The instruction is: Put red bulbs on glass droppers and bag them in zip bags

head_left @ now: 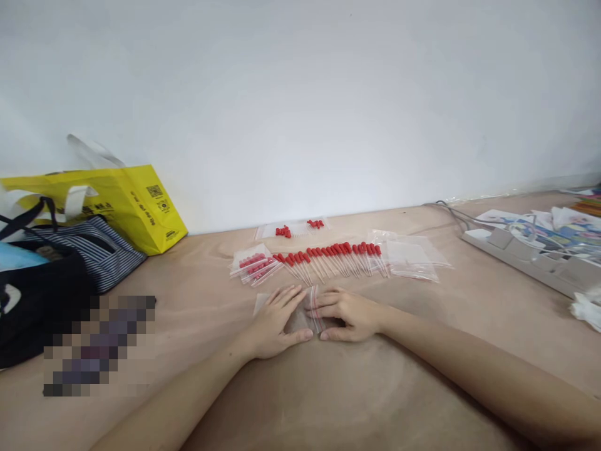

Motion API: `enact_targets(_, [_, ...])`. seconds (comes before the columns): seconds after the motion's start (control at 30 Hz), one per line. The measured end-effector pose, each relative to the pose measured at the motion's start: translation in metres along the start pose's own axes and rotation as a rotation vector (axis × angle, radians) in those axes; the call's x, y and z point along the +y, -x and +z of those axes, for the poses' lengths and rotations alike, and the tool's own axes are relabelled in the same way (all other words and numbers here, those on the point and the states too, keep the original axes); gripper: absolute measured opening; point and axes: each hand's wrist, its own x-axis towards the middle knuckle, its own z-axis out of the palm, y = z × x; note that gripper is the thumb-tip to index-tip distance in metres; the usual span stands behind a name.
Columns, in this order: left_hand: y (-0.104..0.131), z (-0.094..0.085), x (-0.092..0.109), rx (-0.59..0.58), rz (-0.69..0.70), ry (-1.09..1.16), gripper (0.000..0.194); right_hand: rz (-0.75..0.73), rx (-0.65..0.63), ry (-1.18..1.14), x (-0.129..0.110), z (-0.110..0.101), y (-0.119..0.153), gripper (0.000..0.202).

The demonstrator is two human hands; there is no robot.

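A small clear zip-lock bag (299, 321) with a red-striped seal (315, 313) lies flat on the table in front of me. My left hand (278, 326) rests palm down over the bag, its fingers spread. From the other side, my right hand (345, 315) touches the sealed edge with slightly bent fingers, its thumb apart and resting near the lower corner. Just beyond both hands runs a row of thin pale sticks with red rounded heads (335, 250). Whether anything lies in the bag under my left hand is hidden.
Filled bags with red pieces (256, 264) lie left of the row, flat clear bags (413, 258) right. More red-headed sticks (283, 232) lie by the wall. A yellow bag (136, 207) and striped pouch (101, 244) stand left; a power strip (521, 257) lies right.
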Motion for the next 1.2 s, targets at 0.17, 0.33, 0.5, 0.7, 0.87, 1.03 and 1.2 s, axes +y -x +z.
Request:
enact_targets(0.17, [0.001, -0.005, 0.001, 0.027, -0.002, 0.052, 0.077, -0.025, -0.055, 0.035, 0.002, -0.003, 0.001, 0.04])
enact_targets(0.33, [0.003, -0.013, 0.001, 0.068, -0.033, 0.107, 0.09, -0.041, -0.061, 0.0, 0.005, -0.005, 0.001, 0.036])
enact_targets(0.5, [0.006, -0.006, -0.004, 0.054, -0.01, 0.149, 0.076, -0.001, -0.024, -0.087, 0.007, -0.005, 0.003, 0.039])
enact_targets(0.7, [0.007, -0.004, -0.001, 0.077, -0.027, 0.18, 0.065, 0.188, 0.148, -0.24, 0.013, -0.007, 0.002, 0.026])
enact_targets(0.87, [0.008, -0.003, 0.002, 0.108, -0.045, 0.145, 0.061, 0.865, 0.358, 0.158, 0.041, -0.025, -0.011, 0.015])
enact_targets(1.03, [0.008, -0.002, 0.0, 0.104, -0.043, 0.13, 0.062, 1.142, 0.4, 0.246, 0.076, -0.036, -0.029, 0.026])
enact_targets(1.2, [0.008, -0.002, 0.0, 0.099, -0.055, 0.127, 0.063, 1.237, 0.358, 0.203, 0.09, -0.034, -0.041, 0.024])
